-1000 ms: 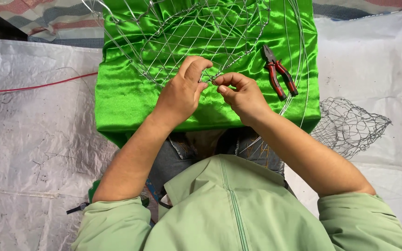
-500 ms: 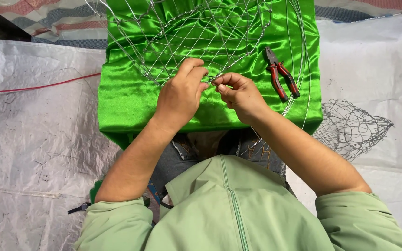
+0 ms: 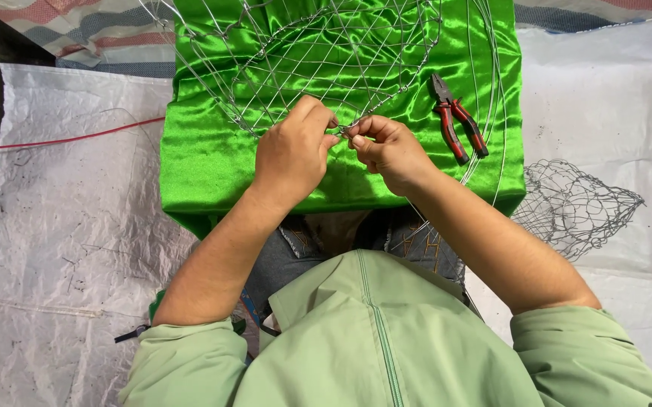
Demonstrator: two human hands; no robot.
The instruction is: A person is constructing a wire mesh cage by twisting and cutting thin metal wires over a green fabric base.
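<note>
A silver wire mesh frame [image 3: 326, 60] lies on a shiny green satin cloth [image 3: 205, 158] that covers a box-like surface over my lap. My left hand [image 3: 292, 154] and my right hand [image 3: 387, 151] meet at the near rim of the mesh. Both pinch thin wire there, fingertips almost touching. Red-handled pliers [image 3: 458, 126] rest on the cloth just right of my right hand, untouched.
A second, crumpled wire mesh piece [image 3: 578, 205] lies on the white plastic sheeting [image 3: 62, 226] to the right. A red cord [image 3: 62, 141] runs across the sheeting at left. Striped fabric [image 3: 92, 34] shows at the top edge.
Both hands stay at the same spot on the mesh rim, with only small finger movements. The pliers have not moved.
</note>
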